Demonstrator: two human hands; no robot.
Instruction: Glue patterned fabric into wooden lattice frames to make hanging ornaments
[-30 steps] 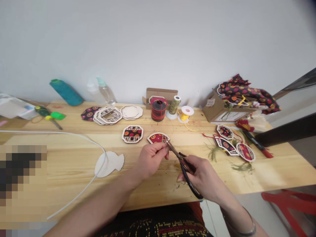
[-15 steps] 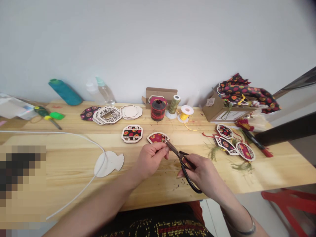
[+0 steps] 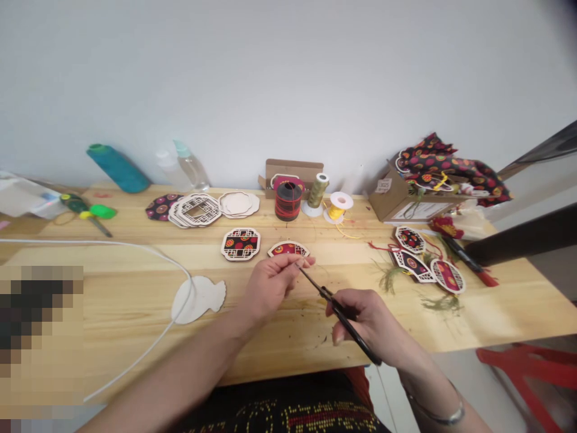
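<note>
My right hand (image 3: 374, 325) grips black-handled scissors (image 3: 319, 287), seen nearly edge-on, their blades pointing up and left. Thumb and fingers of my left hand (image 3: 273, 282) are pinched at the scissor tips; whatever they hold is too small to make out. Just beyond my left fingers lies a fan-shaped pendant (image 3: 286, 249) with red patterned cloth in a pale cut-out frame. To its left rests a squarish framed pendant (image 3: 241, 244) with black and red cloth. Dark thread scraps (image 3: 321, 340) are scattered on the table below the scissors.
Spools of red-black cord (image 3: 288, 203), green thread (image 3: 319, 191) and yellow cord (image 3: 339, 208) stand at the back. Pale frames (image 3: 198, 210) are stacked back left. A cardboard box (image 3: 391, 201) with cloth and several finished pendants (image 3: 447, 276) occupy the right. A white cable (image 3: 148, 249) crosses a pale fish-like cutout (image 3: 198, 304).
The scissors have turned from a flat view to edge-on, with their handles lower and slightly right. My left hand has shifted a little left, still pinched at the tips.
</note>
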